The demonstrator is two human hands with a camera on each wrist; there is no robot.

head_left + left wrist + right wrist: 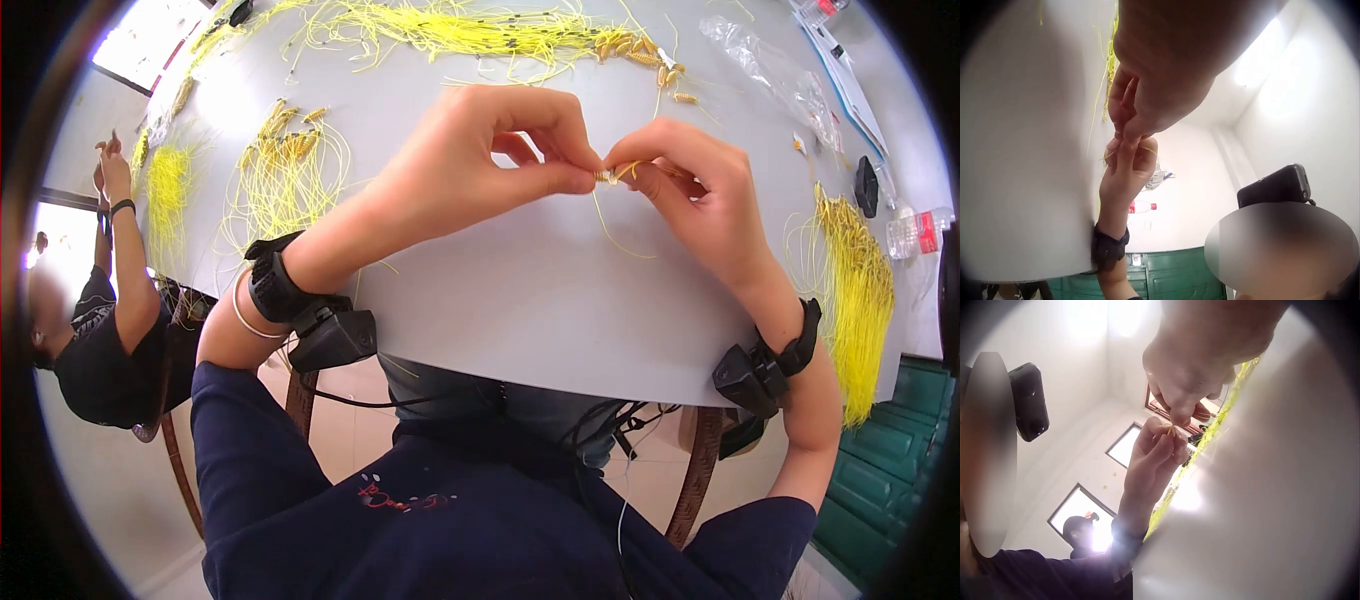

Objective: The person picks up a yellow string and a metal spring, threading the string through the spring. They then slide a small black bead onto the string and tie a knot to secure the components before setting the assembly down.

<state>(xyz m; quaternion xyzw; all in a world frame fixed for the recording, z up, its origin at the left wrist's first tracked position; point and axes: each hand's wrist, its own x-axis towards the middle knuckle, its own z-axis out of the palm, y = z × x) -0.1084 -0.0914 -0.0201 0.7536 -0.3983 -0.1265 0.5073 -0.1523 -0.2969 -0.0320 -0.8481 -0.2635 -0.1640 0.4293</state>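
Both hands meet above the grey table (pixel 560 320). The left hand (pixel 490 150) pinches a small gold coil (pixel 602 177) between thumb and forefinger, its other fingers curled behind. Close against it, the right hand (pixel 705 185) pinches a yellow strand (pixel 628 170) at the coil's end with thumb and index finger. A thin yellow line hangs from the coil and curves toward the right over the tabletop. In the left wrist view, the fingertips of the left hand (pixel 1157 94) and right hand (pixel 1124 169) touch. Fingers mostly cover the coil in both wrist views.
Bundles of yellow line with gold coils lie at the back (pixel 450 35), the left (pixel 290 150) and the right (pixel 860 290). Clear plastic wrap (pixel 770 75), a clipboard (pixel 845 80) and a bottle (pixel 918 234) are at the right. Another person (pixel 110 330) sits at the left.
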